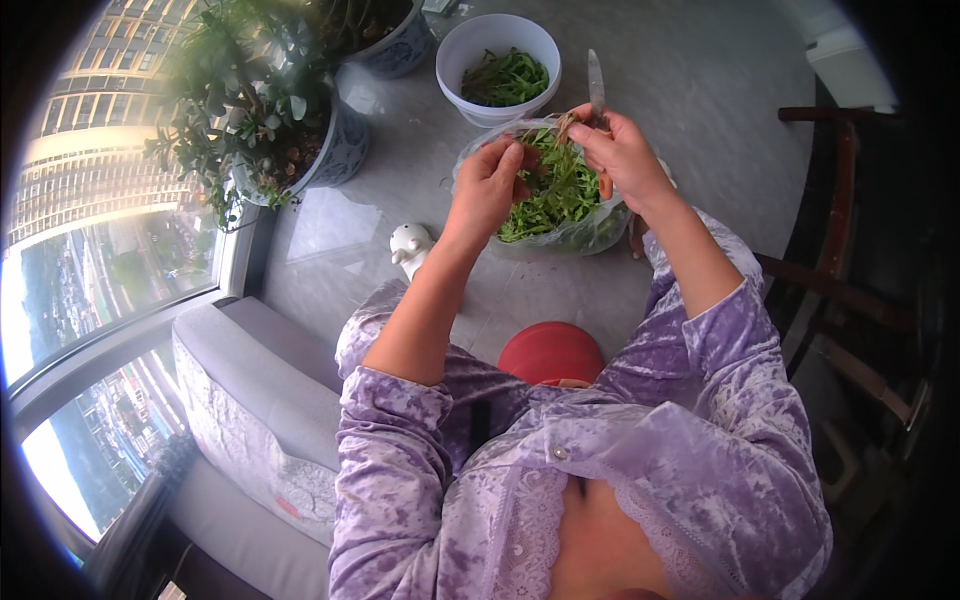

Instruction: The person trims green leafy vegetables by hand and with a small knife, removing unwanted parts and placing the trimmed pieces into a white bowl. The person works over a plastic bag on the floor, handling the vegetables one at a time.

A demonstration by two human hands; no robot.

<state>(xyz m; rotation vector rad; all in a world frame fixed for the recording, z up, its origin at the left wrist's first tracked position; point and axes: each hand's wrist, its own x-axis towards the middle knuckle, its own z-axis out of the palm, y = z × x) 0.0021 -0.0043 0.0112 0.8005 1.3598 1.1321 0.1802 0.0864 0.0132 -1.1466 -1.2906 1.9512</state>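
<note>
My right hand [626, 154] grips a small knife [596, 82] with an orange handle, its blade pointing away from me. Brownish stems or roots [566, 126] are pinched at that hand's thumb and fingertips. My left hand [487, 180] is held just across from it, over the left side of a clear plastic bag [600, 229]. Its fingers are curled, and whatever may be between them is hidden. Loose leafy greens [551, 195] fill the open bag below both hands. Beyond the bag stands a white plastic bucket [499, 37] with more leafy greens [506, 79] inside.
Potted plants in blue-and-white pots [341, 150] stand at the left by the window [112, 300]. A small white figurine [410, 244] is on the grey floor [322, 247] near my left knee. A red stool [551, 352] shows between my legs. Wooden furniture [840, 202] is at right, a grey sofa [262, 390] at left.
</note>
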